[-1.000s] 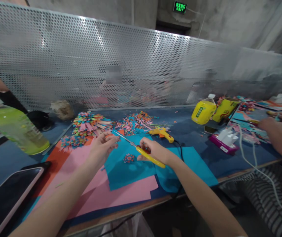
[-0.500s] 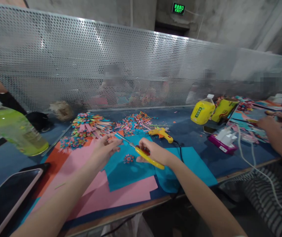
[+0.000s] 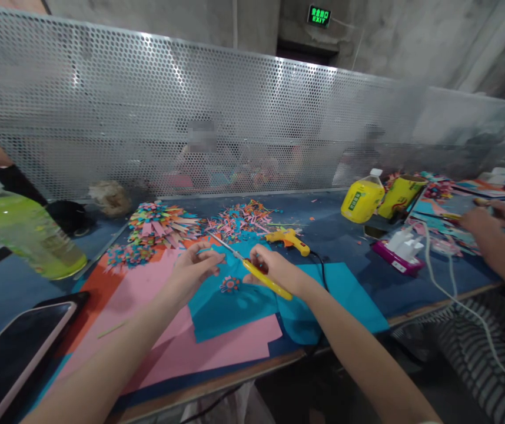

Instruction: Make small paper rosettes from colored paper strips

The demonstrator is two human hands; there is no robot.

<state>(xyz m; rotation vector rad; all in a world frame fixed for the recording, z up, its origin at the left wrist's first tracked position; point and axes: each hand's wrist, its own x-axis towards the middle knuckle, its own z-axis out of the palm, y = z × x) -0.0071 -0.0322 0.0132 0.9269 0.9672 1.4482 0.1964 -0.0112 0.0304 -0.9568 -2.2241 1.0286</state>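
Right hand [image 3: 278, 268]: you grip the scissors [image 3: 246, 264] by the yellow handle, metal blades slanting toward your left hand [image 3: 192, 268]. Left fingers are half-curled; cannot tell whether they pinch anything. For clean snips, best to support any piece close to the cut, fingertips clear of the blades. Flower [image 3: 229, 284], round and layered, lies between your hands on the flat blue sheet [image 3: 235, 315]. Beyond: thin, tangled strips [image 3: 244, 219], hard-shelled glue gun [image 3: 288, 240].
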